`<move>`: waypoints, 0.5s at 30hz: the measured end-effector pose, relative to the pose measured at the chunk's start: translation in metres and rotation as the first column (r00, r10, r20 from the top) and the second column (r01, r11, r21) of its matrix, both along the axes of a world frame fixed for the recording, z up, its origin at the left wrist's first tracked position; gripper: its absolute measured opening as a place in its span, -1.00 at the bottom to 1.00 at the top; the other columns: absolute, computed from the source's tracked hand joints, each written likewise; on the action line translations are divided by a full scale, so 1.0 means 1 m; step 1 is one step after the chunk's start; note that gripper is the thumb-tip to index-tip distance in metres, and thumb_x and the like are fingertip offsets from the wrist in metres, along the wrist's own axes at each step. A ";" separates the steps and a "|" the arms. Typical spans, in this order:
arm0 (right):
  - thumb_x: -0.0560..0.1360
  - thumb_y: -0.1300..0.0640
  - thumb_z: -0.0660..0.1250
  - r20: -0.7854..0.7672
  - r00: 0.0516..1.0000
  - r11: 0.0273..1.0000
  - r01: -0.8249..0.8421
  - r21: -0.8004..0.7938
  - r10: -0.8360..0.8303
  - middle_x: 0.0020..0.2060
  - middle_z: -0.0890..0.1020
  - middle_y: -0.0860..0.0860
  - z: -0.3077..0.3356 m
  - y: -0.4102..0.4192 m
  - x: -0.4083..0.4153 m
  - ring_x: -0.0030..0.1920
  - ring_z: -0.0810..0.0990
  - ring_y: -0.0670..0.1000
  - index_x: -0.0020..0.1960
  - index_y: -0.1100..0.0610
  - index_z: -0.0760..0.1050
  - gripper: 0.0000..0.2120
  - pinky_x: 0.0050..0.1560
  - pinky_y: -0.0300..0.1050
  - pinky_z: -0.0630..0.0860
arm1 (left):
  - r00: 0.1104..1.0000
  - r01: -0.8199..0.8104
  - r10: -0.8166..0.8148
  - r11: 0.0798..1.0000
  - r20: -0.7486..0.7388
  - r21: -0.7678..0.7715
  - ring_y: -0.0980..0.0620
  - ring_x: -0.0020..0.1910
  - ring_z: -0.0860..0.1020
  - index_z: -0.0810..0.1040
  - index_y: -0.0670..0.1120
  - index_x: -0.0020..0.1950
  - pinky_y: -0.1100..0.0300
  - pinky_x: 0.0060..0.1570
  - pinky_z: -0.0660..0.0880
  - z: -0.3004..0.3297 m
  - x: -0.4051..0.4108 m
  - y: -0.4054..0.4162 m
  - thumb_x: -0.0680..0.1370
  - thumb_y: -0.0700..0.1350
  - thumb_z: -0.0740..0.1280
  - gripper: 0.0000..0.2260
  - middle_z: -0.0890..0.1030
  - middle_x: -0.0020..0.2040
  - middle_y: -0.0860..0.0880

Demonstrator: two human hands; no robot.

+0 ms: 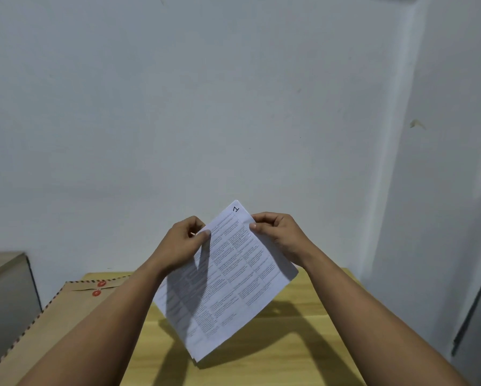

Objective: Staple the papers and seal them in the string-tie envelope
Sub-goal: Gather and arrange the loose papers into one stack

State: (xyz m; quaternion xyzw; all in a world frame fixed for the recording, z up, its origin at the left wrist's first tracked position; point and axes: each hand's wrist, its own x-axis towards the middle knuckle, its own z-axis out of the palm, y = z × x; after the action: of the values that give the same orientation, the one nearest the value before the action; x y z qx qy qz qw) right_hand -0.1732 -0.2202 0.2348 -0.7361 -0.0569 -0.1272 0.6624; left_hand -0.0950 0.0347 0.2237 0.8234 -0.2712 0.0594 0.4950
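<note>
one sheaf of papers (228, 277) is pinched at mid-frame by two hands, left hand (182, 243) and right hand (278, 238); one envelope (52, 327) lies at lower left on the bench (303, 344).

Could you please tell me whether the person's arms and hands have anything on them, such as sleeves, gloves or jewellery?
Both forearms are bare as far as the frame shows, with no sleeves in sight. The left hand and right hand wear no gloves, and no rings, watch or bracelet show.

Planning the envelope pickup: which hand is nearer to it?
Left. The envelope lies on the table's left side, beside the left hand's forearm; the right hand holds the papers farther away.
</note>
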 end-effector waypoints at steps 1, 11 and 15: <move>0.59 0.23 0.46 -0.002 1.000 1.000 0.008 0.010 -0.008 0.03 0.78 0.18 0.001 -0.001 0.001 -0.03 0.77 0.15 0.20 0.21 0.70 -0.81 0.07 0.06 0.70 | 1.000 0.014 -0.014 1.000 0.006 0.008 0.01 -0.10 0.68 0.62 -0.02 -0.06 -0.01 0.00 0.57 0.004 0.000 0.000 0.62 -0.04 0.37 -0.90 0.73 -0.11 0.05; 0.58 0.25 0.41 -0.130 0.957 0.945 0.225 -0.238 -0.260 -0.31 0.53 0.04 -0.057 -0.008 0.026 -0.22 0.63 -0.03 0.40 0.03 0.57 -0.60 -0.15 -0.18 0.58 | 1.000 -0.003 -0.002 0.932 0.011 0.362 0.10 0.04 0.65 0.72 0.04 0.18 0.19 0.05 0.51 -0.009 0.042 -0.036 0.63 -0.16 0.30 -0.76 0.71 -0.01 0.12; 0.57 0.33 0.37 -0.244 0.907 0.922 0.276 -0.273 -0.343 -0.28 0.61 0.00 -0.130 -0.016 0.031 -0.23 0.68 -0.01 0.38 0.07 0.59 -0.59 -0.20 -0.20 0.64 | 1.000 0.022 -0.011 0.904 -0.028 0.427 0.05 0.08 0.66 0.71 0.01 0.22 0.10 0.14 0.56 -0.093 0.055 -0.058 0.64 -0.18 0.28 -0.73 0.73 0.05 0.06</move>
State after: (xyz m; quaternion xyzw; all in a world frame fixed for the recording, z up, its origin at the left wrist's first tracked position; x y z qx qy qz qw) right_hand -0.1422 -0.2360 0.1044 -0.8185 0.1437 -0.1155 0.5441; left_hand -0.0401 -0.0237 0.1306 0.9101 -0.2785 -0.0157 0.3066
